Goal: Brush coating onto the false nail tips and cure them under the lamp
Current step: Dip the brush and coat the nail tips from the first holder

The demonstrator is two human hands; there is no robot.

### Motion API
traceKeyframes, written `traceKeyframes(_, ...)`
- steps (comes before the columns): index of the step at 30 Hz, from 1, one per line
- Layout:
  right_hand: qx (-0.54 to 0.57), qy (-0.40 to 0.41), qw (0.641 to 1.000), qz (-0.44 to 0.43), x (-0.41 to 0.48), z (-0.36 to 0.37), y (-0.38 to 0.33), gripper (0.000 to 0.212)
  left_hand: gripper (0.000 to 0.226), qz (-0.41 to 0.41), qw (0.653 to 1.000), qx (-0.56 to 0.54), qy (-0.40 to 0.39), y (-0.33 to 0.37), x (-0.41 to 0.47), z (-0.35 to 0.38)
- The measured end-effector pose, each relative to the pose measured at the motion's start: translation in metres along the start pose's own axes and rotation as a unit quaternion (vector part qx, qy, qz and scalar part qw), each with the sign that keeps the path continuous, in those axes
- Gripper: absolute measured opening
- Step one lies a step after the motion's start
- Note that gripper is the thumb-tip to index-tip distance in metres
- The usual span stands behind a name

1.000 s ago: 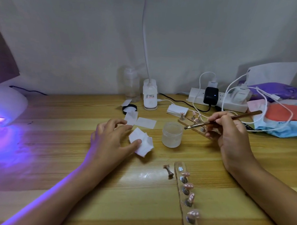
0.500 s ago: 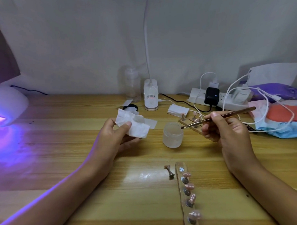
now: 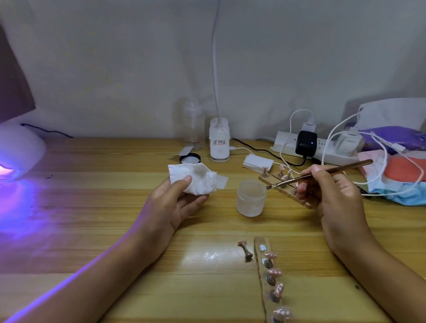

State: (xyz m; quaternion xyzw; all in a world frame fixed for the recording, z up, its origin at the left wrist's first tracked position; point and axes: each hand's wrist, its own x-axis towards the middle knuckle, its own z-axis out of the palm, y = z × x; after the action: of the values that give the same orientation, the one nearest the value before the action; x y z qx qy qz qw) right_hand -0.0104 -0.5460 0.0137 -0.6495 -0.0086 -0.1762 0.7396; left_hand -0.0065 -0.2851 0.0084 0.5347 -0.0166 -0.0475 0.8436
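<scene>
Two hands: the left hand (image 3: 171,208) is turned palm up and grips a crumpled white wipe (image 3: 196,181) between thumb and fingers. The right hand (image 3: 335,198) pinches a thin brush (image 3: 323,174) like a pen, with the bristles aimed toward the left hand.
Nail tips: one strip of nail tips (image 3: 266,285) on pegs lies nearest the body, below and between the hands. A single peg (image 3: 246,250) lies tipped over just left of it. A second strip (image 3: 279,186) is partly hidden behind the right hand.
Risk, jar: an open frosted jar (image 3: 251,198) stands between the hands, its rim just beside the brush tip. A careless wrist could knock it over.
Risk, lint: wiping the bristles roughly may leave fibres that end up on the tips.
Risk, pegs: the right forearm, passing low, could sweep the near pegs off their strip.
Lamp: the curing lamp (image 3: 14,150) glows purple far beyond the left hand, so carrying a strip there means crossing the left arm.
Clutter: cables (image 3: 330,142) and a power strip (image 3: 288,144) crowd the worktop (image 3: 106,230) beyond the right hand.
</scene>
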Motion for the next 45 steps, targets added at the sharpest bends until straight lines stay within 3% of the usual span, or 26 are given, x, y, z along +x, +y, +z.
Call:
traceKeyframes(5, -0.016, -0.024, 1.0, -0.005, -0.001, 0.002, 0.0, 0.031, 0.058, -0.003, 0.998, -0.047, -0.037, 0.001, 0.001, -0.001)
traceKeyframes(10, -0.021, 0.0, 1.0, -0.017, 0.0, 0.001, -0.001, 0.029, 0.059, -0.008, 0.997, -0.04, -0.062, 0.001, 0.002, -0.002)
traceKeyframes(16, -0.031, -0.03, 0.999, -0.025, -0.002, 0.002, -0.002, 0.03, 0.054, -0.007, 0.997, -0.033, -0.067, -0.001, 0.002, -0.002)
traceKeyframes(19, -0.036, -0.015, 0.999, -0.035, -0.002, 0.001, -0.003, 0.031, 0.064, -0.006, 0.998, -0.026, -0.059, -0.002, 0.003, -0.003)
traceKeyframes(24, -0.069, -0.039, 0.99, -0.118, -0.003, 0.002, -0.003, 0.027, 0.073, -0.013, 0.997, -0.035, -0.069, -0.002, 0.004, -0.004)
traceKeyframes(28, -0.158, -0.125, 0.971, -0.129, -0.011, 0.007, 0.003, 0.021, 0.06, -0.017, 0.997, -0.058, -0.043, -0.003, 0.004, -0.003)
traceKeyframes(32, -0.275, -0.183, 0.942, -0.065, -0.014, 0.014, 0.007, 0.054, 0.024, 0.015, 1.0, 0.02, -0.009, -0.008, 0.005, -0.004)
traceKeyframes(34, -0.345, -0.202, 0.914, -0.067, -0.014, 0.017, 0.009, 0.061, 0.023, 0.023, 0.999, 0.048, 0.009, -0.01, 0.006, -0.005)
traceKeyframes(37, -0.388, -0.206, 0.894, -0.091, -0.012, 0.019, 0.013, 0.054, 0.026, 0.035, 0.995, 0.09, 0.03, -0.01, 0.005, -0.004)
traceKeyframes(40, -0.372, -0.198, 0.902, -0.097, -0.012, 0.02, 0.013, 0.05, 0.027, 0.049, 0.989, 0.133, 0.043, -0.012, 0.005, -0.003)
traceKeyframes(45, -0.24, -0.18, 0.95, -0.086, -0.022, 0.027, -0.003, 0.051, 0.029, 0.066, 0.987, 0.144, 0.019, -0.011, 0.003, 0.008)
